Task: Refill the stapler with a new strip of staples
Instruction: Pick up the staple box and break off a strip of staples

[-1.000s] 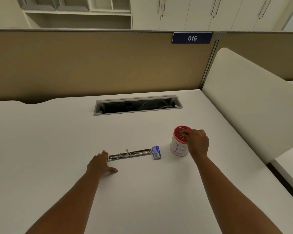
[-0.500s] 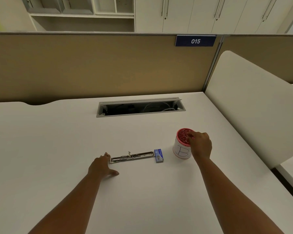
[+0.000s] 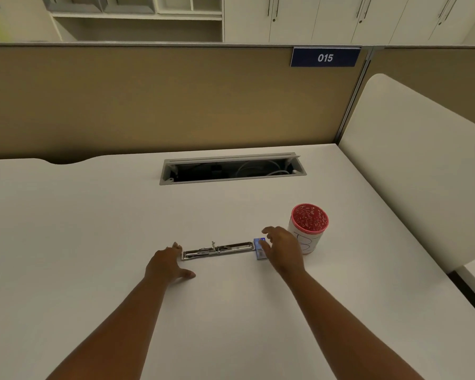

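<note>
Reaching from nearest you, two bare forearms cross the plain white desk (image 3: pixel 93 242). Your left hand (image 3: pixel 166 263) lies flat, fingers spread and holding nothing, fingertips touching the near-left end of the one long chrome stapler (image 3: pixel 217 249), which lies opened out flat; likely a brace so it won't slide. Your right hand (image 3: pixel 283 249) hovers with fingers wide apart, nothing held, directly over the single small blue staple box (image 3: pixel 259 249). That box sits just beyond the stapler's right end, under your fingers, probably kept there so a strip travels little. No loose strip visible; whether the magazine is empty, you can't tell. Just right of that hand: one white cup with a red patterned lining (image 3: pixel 309 227). Farther off, one open cable hatch (image 3: pixel 232 168), then a tan partition (image 3: pixel 162 100) bearing one blue "015" plate (image 3: pixel 325 57).
</note>
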A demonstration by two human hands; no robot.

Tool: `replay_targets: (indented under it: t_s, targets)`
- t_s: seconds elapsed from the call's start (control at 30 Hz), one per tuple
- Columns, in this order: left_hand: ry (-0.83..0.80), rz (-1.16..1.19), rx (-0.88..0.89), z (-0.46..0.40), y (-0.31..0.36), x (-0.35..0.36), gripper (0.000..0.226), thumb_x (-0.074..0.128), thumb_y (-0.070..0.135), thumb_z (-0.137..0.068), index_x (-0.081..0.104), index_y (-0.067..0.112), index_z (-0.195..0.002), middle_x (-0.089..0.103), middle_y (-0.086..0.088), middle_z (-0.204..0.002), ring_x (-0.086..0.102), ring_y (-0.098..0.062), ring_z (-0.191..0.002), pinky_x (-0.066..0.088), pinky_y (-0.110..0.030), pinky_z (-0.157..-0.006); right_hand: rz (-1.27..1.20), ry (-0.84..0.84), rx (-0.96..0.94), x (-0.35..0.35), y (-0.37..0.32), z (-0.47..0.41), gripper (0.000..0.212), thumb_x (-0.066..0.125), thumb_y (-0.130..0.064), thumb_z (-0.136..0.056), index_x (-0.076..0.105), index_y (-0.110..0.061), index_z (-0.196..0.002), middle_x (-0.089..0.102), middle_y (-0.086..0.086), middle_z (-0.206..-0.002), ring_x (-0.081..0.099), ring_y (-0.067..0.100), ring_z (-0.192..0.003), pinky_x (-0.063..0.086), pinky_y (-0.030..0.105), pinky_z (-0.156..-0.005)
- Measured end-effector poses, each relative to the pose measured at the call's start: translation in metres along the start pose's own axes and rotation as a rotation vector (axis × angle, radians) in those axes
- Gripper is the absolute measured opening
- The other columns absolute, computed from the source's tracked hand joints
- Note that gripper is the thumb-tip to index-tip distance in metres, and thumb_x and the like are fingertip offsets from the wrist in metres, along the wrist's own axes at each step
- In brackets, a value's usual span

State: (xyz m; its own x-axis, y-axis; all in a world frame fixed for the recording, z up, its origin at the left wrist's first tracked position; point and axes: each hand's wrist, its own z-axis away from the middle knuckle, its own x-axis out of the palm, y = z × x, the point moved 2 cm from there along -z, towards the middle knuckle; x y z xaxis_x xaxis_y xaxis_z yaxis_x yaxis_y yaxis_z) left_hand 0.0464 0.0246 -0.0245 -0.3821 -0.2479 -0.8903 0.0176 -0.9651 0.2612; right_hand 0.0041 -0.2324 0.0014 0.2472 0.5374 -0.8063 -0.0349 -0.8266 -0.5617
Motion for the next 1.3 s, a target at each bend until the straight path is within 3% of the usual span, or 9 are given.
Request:
replay_targets:
  t_s: [0.13, 0.5, 0.6, 0.73, 0.8, 0.87, 0.97, 1.13, 1.3]
  targets:
    - [0.003, 0.005, -0.006, -0.001, -0.001, -0.001, 0.084, 0.072, 0.046, -0.07, 0.035, 0.017, -0.139, 0.037, 0.0, -0.149, 0.038, -0.023, -0.133, 0.034, -0.03, -0.106, 0.025, -0.131, 0.195, 0.02, 0.005, 0.004, 0.044, 0.072, -0.03, -0.074, 0.055, -0.006, -0.106, 0.062, 0.013, -0.101, 0.057, 0.028, -0.091, 0.046, 0.032, -0.073]
    - [0.041, 0.109, -0.028, -0.005, -0.007, 0.001, 0.081, 0.072, 0.046, -0.072, 0.037, 0.015, -0.139, 0.037, 0.0, -0.15, 0.037, -0.02, -0.135, 0.03, -0.029, -0.108, -0.173, -0.014, 0.233, 0.016, 0.008, -0.002, 0.026, 0.065, -0.018, -0.078, 0.061, -0.009, -0.102, 0.07, 0.012, -0.096, 0.06, 0.024, -0.082, 0.043, 0.027, -0.066]
    - [0.194, 0.32, -0.058, -0.001, -0.003, -0.002, 0.067, 0.071, 0.041, -0.075, 0.051, 0.008, -0.129, 0.05, -0.01, -0.14, 0.042, -0.024, -0.132, 0.031, -0.032, -0.107, -0.267, 0.019, 0.161, 0.008, 0.0, -0.002, 0.034, 0.069, -0.014, -0.074, 0.06, -0.012, -0.107, 0.07, 0.009, -0.103, 0.064, 0.022, -0.089, 0.05, 0.03, -0.073]
    - [0.54, 0.582, 0.018, 0.009, 0.024, -0.016, 0.035, 0.059, 0.023, -0.088, 0.062, 0.003, -0.117, 0.06, -0.015, -0.129, 0.049, -0.027, -0.127, 0.037, -0.032, -0.104, -0.383, 0.047, 0.106, 0.0, -0.016, -0.003, 0.035, 0.071, -0.013, -0.074, 0.06, -0.015, -0.107, 0.068, 0.008, -0.103, 0.065, 0.016, -0.078, 0.049, 0.021, -0.064]
    - [0.451, 0.916, 0.032, 0.012, 0.048, -0.025, 0.03, 0.051, 0.016, -0.092, 0.061, 0.002, -0.117, 0.061, -0.017, -0.127, 0.054, -0.029, -0.121, 0.042, -0.028, -0.094, -0.439, 0.061, 0.075, -0.002, -0.027, -0.003, 0.032, 0.073, -0.013, -0.073, 0.062, -0.015, -0.103, 0.068, 0.007, -0.103, 0.063, 0.013, -0.073, 0.047, 0.013, -0.06]
    - [0.188, 1.282, 0.042, 0.016, 0.073, -0.029, 0.033, 0.042, 0.016, -0.096, 0.055, 0.002, -0.123, 0.056, -0.017, -0.131, 0.051, -0.031, -0.123, 0.043, -0.032, -0.092, -0.479, 0.064, 0.043, -0.003, -0.037, -0.003, 0.028, 0.074, -0.012, -0.072, 0.065, -0.014, -0.099, 0.069, 0.007, -0.102, 0.062, 0.012, -0.07, 0.046, 0.006, -0.057]
    - [-0.059, 1.51, 0.025, 0.021, 0.096, -0.028, 0.04, 0.032, 0.029, -0.099, 0.049, 0.007, -0.128, 0.053, -0.017, -0.132, 0.053, -0.035, -0.119, 0.045, -0.039, -0.093, -0.54, 0.081, 0.0, -0.004, -0.05, -0.001, 0.027, 0.076, -0.011, -0.071, 0.068, -0.009, -0.096, 0.071, 0.011, -0.099, 0.061, 0.012, -0.07, 0.047, 0.003, -0.058]
    - [-0.143, 1.742, -0.004, 0.025, 0.105, -0.022, 0.047, 0.024, 0.032, -0.099, 0.046, 0.006, -0.131, 0.049, -0.019, -0.137, 0.054, -0.034, -0.109, 0.044, -0.041, -0.091, -0.603, 0.049, -0.052, -0.001, -0.059, 0.004, 0.025, 0.078, -0.011, -0.069, 0.072, -0.007, -0.093, 0.072, 0.014, -0.094, 0.06, 0.006, -0.074, 0.049, 0.003, -0.063]
    - [-0.122, 1.72, 0.007, 0.025, 0.103, -0.025, 0.041, 0.029, 0.024, -0.099, 0.044, 0.005, -0.132, 0.047, -0.022, -0.138, 0.052, -0.037, -0.11, 0.044, -0.043, -0.089, -0.564, -0.037, -0.145, 0.009, -0.061, 0.009, 0.033, 0.073, -0.007, -0.074, 0.066, -0.007, -0.106, 0.066, 0.014, -0.109, 0.061, 0.014, -0.092, 0.047, -0.002, -0.071]
